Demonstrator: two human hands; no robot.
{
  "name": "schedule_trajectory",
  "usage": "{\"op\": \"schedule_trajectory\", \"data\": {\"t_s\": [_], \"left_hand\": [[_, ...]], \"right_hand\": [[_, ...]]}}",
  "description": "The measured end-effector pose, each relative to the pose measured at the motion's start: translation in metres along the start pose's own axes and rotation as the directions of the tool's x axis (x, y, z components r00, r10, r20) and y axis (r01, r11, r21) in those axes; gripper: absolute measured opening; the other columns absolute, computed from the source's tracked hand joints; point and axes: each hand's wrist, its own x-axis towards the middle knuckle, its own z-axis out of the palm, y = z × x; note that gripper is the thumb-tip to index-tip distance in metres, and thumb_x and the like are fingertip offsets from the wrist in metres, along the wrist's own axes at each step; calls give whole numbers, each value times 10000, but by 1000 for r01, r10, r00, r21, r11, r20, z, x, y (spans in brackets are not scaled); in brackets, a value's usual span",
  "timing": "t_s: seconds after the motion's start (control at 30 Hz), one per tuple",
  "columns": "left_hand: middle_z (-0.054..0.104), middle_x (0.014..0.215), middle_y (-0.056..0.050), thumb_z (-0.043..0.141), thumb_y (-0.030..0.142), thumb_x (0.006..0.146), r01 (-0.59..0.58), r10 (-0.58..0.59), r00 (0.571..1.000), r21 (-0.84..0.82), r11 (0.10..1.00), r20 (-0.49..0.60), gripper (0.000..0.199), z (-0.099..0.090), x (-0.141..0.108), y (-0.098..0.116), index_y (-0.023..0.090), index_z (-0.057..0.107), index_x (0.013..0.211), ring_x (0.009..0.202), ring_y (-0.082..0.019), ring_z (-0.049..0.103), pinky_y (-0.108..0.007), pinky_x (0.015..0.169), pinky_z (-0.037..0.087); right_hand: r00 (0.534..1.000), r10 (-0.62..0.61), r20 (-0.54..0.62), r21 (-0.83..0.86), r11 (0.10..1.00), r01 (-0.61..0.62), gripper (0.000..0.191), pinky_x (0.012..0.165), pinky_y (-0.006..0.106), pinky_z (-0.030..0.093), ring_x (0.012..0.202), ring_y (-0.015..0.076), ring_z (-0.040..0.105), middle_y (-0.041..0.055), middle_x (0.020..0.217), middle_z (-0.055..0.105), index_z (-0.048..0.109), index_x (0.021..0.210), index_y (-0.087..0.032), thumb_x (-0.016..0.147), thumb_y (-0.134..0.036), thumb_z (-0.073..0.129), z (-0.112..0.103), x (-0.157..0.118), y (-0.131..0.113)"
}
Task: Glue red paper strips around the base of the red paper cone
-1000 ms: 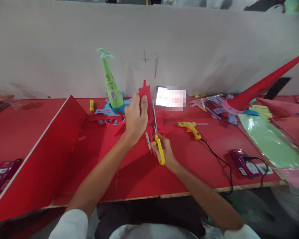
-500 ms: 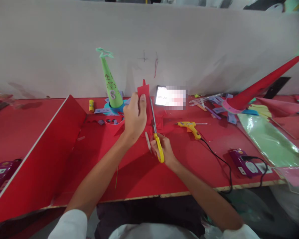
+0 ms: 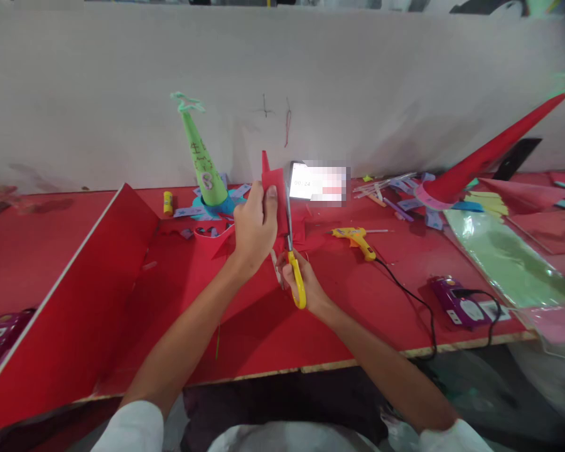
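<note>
My left hand [image 3: 255, 225] is closed on a piece of red paper [image 3: 275, 188], held upright over the table with the thumb across its face. A narrow red strip sticks up at its top left. My right hand [image 3: 306, 281] grips yellow-handled scissors [image 3: 298, 284], their long blades pointing up along the right edge of the red paper. Whether the blades are parted is hard to tell. Behind the hands, more red paper [image 3: 299, 232] lies on the red table [image 3: 339, 326].
A green cone hat [image 3: 202, 160] stands back left near a glue stick [image 3: 168, 203]. Behind the hands is a lit phone [image 3: 317, 182]. To the right lie a yellow glue gun [image 3: 355, 240], a purple power box [image 3: 456, 303] and a red cone hat [image 3: 494, 147]. A red panel [image 3: 75, 289] stands at left.
The red paper in my left hand has turned, so more of its face shows and the strip at its top stands apart. The scissors stay beside its right edge. The view has shifted slightly.
</note>
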Motion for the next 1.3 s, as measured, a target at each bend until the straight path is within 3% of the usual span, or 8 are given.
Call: {"op": "schedule_trajectory", "data": {"t_s": [0.17, 0.3, 0.47, 0.63, 0.87, 1.3], "left_hand": [[402, 621, 47, 272, 673, 1091, -49, 48, 998, 16, 999, 31, 550, 1, -3, 1, 227, 455, 826, 522, -110, 345, -312, 601, 255], [346, 591, 58, 279, 657, 1097, -71, 71, 997, 5, 997, 13, 533, 0, -3, 2, 233, 418, 806, 498, -108, 293, -325, 580, 220], [356, 607, 60, 302, 645, 1100, -80, 80, 997, -27, 996, 17, 517, 0, -3, 3, 231, 397, 806, 504, -98, 304, -324, 586, 213], [373, 616, 61, 302, 646, 1101, -59, 61, 997, -42, 997, 40, 514, 0, -3, 3, 228, 410, 821, 512, -95, 316, -312, 594, 236], [394, 635, 52, 306, 663, 1094, -43, 45, 998, -54, 998, 41, 535, -1, -2, 6, 227, 391, 796, 527, -95, 331, -318, 598, 233], [352, 593, 60, 310, 667, 1090, -29, 31, 999, -72, 997, 27, 530, 1, -2, 6, 239, 361, 783, 506, -104, 313, -326, 563, 226]], "right_hand": [[996, -75, -45, 147, 986, 81, 642, 495, 274, 349, 533, 96, 437, -40, 713, 542, 514, 943, -251, 825, -870, 631, 0, 2, -3], [995, -86, -59, 161, 982, 95, 640, 500, 265, 356, 539, 98, 452, -44, 688, 551, 520, 913, -249, 821, -872, 632, 0, 2, -3], [992, -98, -84, 140, 984, 109, 677, 470, 260, 340, 464, 82, 376, -74, 584, 504, 527, 870, -239, 801, -908, 600, 1, 1, -3], [989, -116, -92, 148, 981, 129, 670, 451, 251, 329, 444, 82, 391, -82, 542, 470, 523, 838, -241, 800, -903, 615, 2, 0, -2], [993, -75, -87, 116, 990, 85, 687, 385, 231, 319, 387, 83, 416, -87, 513, 447, 518, 813, -242, 773, -918, 636, 1, -1, -5], [996, -1, -85, 206, 978, 19, 673, 322, 217, 334, 313, 88, 412, -110, 437, 433, 498, 774, -252, 683, -854, 782, 3, -2, -13]]}}
